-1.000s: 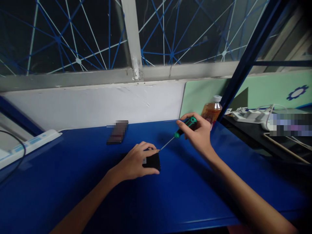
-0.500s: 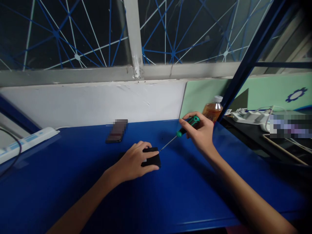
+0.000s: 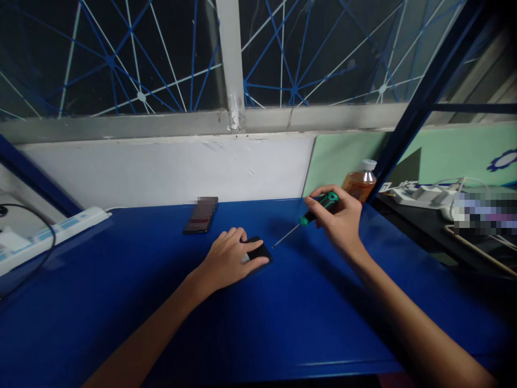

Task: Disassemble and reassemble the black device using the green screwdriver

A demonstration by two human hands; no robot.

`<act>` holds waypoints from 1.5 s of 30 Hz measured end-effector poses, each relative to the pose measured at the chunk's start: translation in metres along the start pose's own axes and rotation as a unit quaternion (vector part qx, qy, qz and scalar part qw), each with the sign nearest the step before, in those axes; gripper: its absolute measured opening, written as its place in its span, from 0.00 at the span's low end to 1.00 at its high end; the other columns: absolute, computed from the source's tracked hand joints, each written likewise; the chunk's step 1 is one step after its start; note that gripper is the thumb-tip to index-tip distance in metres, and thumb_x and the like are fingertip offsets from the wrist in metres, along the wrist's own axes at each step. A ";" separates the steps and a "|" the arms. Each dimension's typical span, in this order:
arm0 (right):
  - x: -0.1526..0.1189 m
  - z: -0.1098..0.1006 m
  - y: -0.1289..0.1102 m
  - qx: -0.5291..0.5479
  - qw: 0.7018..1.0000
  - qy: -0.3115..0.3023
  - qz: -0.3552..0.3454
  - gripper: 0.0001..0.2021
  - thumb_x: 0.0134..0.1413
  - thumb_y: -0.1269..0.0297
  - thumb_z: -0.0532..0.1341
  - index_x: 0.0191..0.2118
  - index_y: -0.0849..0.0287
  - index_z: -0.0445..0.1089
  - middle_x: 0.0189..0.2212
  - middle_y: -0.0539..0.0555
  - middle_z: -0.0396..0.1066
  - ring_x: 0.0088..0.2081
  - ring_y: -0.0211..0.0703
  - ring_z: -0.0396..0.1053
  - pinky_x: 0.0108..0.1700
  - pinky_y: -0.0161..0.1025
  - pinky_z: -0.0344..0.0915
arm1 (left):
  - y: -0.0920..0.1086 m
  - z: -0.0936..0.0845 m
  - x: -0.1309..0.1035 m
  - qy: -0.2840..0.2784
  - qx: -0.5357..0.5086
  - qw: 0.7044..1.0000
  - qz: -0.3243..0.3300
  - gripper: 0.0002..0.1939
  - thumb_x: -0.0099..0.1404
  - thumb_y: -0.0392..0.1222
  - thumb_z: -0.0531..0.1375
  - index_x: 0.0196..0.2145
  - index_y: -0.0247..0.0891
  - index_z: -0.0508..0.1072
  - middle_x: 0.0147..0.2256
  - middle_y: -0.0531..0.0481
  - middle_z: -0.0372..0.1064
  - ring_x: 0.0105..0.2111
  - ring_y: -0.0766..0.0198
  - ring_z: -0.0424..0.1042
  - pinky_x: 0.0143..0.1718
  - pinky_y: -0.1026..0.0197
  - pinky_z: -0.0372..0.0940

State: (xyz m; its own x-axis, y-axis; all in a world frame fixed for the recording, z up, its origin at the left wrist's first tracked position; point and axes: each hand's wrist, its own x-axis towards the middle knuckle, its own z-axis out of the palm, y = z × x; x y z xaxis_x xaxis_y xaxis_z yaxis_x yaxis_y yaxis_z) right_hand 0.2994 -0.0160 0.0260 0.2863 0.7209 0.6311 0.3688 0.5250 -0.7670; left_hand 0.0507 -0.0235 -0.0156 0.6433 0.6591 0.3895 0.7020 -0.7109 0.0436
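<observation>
My left hand (image 3: 230, 256) lies over a flat black rectangular object (image 3: 260, 251) on the blue table, fingers and thumb gripping it. A small pale patch shows on the object beneath the hand; most of its left part is covered. In my right hand (image 3: 341, 215) is a screwdriver (image 3: 307, 219) with a green and black handle, pinched between thumb and fingers. Its thin metal shaft slants down to the left, and the tip is close to the right end of the black object. Whether the tip touches anything, I cannot tell.
A dark phone (image 3: 201, 215) lies near the table's back edge. Behind my right hand stands a bottle of amber liquid (image 3: 357, 183). A white power strip (image 3: 60, 234) with a black cable is at the left; another strip (image 3: 420, 195) and cables are on the right.
The black object has turned so its right end angles differently, my left hand turning with it. The screwdriver tip, earlier at the object's corner, is now slightly off it. The whole view has shifted a little.
</observation>
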 end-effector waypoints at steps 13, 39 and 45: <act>0.001 -0.001 -0.003 -0.002 1.000 0.000 0.004 0.08 0.47 0.60 0.65 0.31 0.57 0.68 0.17 0.45 0.62 0.16 0.33 0.60 0.16 0.34 0.57 | -0.030 0.010 0.000 0.049 0.119 0.985 -0.112 0.24 0.68 0.57 0.51 0.43 0.37 0.78 0.29 0.43 0.70 0.34 0.50 0.66 0.38 0.51 0.56; 0.003 -0.002 0.002 -0.011 1.000 0.002 0.010 0.08 0.48 0.60 0.64 0.31 0.58 0.68 0.17 0.46 0.61 0.16 0.33 0.59 0.17 0.34 0.57 | -0.040 0.010 0.004 0.100 0.180 0.974 -0.094 0.19 0.69 0.44 0.51 0.29 0.37 0.79 0.25 0.43 0.72 0.31 0.54 0.67 0.34 0.52 0.55; 0.004 0.000 0.008 -0.010 1.000 -0.007 0.028 0.08 0.48 0.61 0.64 0.30 0.59 0.67 0.17 0.46 0.61 0.16 0.32 0.58 0.17 0.34 0.56 | -0.039 0.010 0.006 0.095 0.103 0.990 -0.004 0.14 0.70 0.43 0.53 0.37 0.37 0.78 0.35 0.45 0.74 0.38 0.55 0.68 0.39 0.53 0.57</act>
State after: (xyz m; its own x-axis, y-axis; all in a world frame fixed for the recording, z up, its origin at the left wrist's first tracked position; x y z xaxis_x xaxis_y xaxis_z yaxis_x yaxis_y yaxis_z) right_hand 0.3034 -0.0086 0.0223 0.2954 0.7549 0.5856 0.3706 0.4744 -0.7985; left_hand 0.0301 0.0100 -0.0239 0.5822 0.5925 0.5568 0.7667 -0.6281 -0.1332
